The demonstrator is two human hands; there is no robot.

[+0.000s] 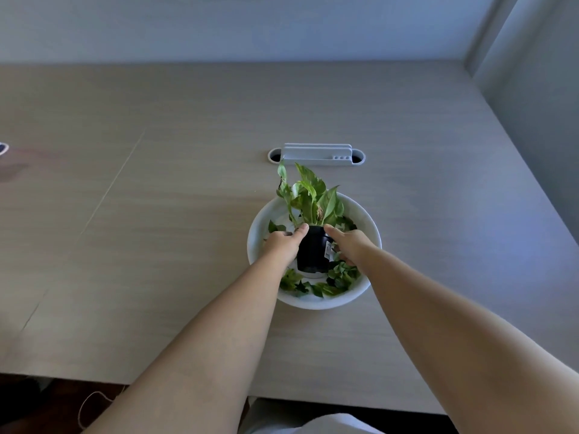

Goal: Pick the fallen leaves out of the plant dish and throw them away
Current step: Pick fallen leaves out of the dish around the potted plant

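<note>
A white round dish (360, 211) sits on the table ahead of me. A black plant pot (313, 253) with a green leafy plant (313, 198) stands in its middle. Several fallen green leaves (338, 278) lie around the pot, mostly at the near side and a few at the far left. My left hand (283, 244) grips the pot's left side and my right hand (349, 244) grips its right side. The pot leans slightly away from me.
A grey cable-port organiser (316, 155) is set into the wooden table (156, 230) just behind the dish. A wall panel (539, 120) rises at the right. The table's near edge runs below my forearms; a cord (94, 402) lies on the dark floor.
</note>
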